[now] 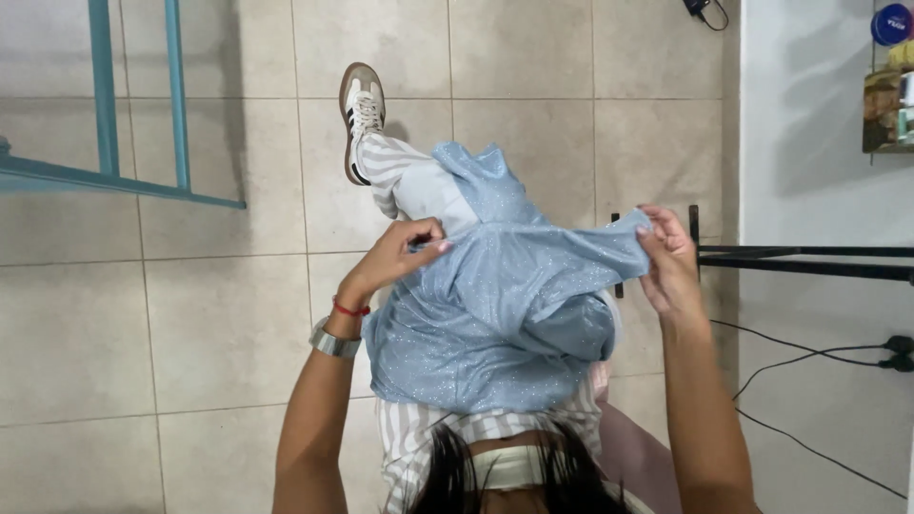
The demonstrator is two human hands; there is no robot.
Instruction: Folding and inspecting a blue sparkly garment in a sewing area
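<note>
Sparkly blue dress [495,305], stretched between left hand [405,252] and right hand [666,262], both pinching its top edge; best kept level and taut above the tiled floor [190,333].

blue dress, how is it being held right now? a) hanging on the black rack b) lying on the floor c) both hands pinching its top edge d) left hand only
c: the left hand and right hand each pinch the top edge of the sparkly light blue dress, stretched between them.

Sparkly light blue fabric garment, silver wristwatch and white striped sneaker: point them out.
sparkly light blue fabric garment [495,305], head view, bunched middle.
silver wristwatch [333,341], head view, band on left wrist.
white striped sneaker [362,112], head view, laced top.
</note>
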